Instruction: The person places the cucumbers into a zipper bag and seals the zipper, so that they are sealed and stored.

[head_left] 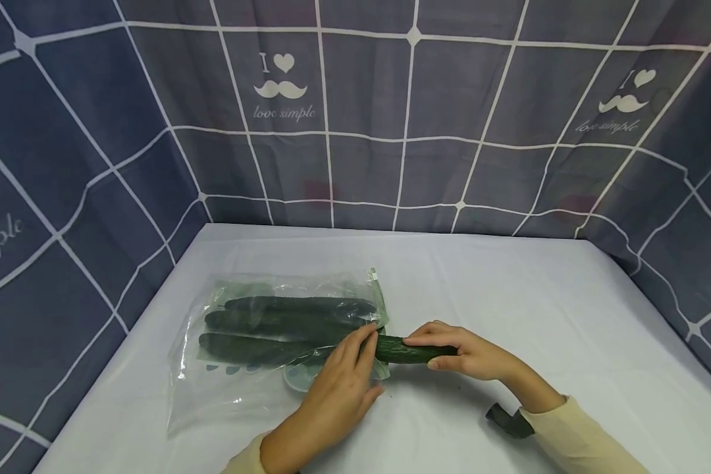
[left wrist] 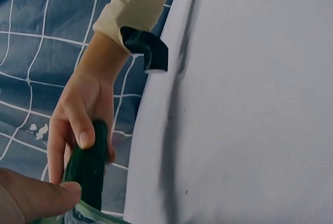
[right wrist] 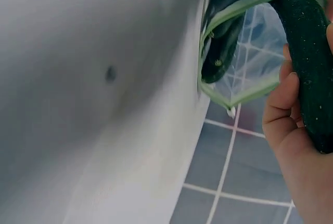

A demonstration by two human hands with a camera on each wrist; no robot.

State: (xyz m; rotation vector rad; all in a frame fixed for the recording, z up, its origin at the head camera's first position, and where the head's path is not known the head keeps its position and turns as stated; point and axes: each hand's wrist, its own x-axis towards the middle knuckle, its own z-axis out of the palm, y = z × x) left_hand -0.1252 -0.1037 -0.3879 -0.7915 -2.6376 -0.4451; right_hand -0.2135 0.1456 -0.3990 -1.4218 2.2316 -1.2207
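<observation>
A clear zip bag with a green rim (head_left: 378, 296) lies on the white table, holding several dark green cucumbers (head_left: 296, 322). Another cucumber (head_left: 411, 351) sticks out of its mouth to the right. My right hand (head_left: 471, 352) grips that cucumber's outer end, thumb on the near side and fingers over the far side. At the bag's mouth my left hand (head_left: 343, 382) holds the rim area, its fingers across the top beside the cucumber. The left thumb (left wrist: 62, 195) is near the green rim. In the right wrist view, the bag's mouth (right wrist: 244, 5) gapes around the cucumber.
The white tabletop (head_left: 509, 289) extends to the right and behind the bag. A dark strap (head_left: 509, 421) hangs at the right sleeve. Dark blue gridded curtains (head_left: 367, 164) enclose the table at the back and sides.
</observation>
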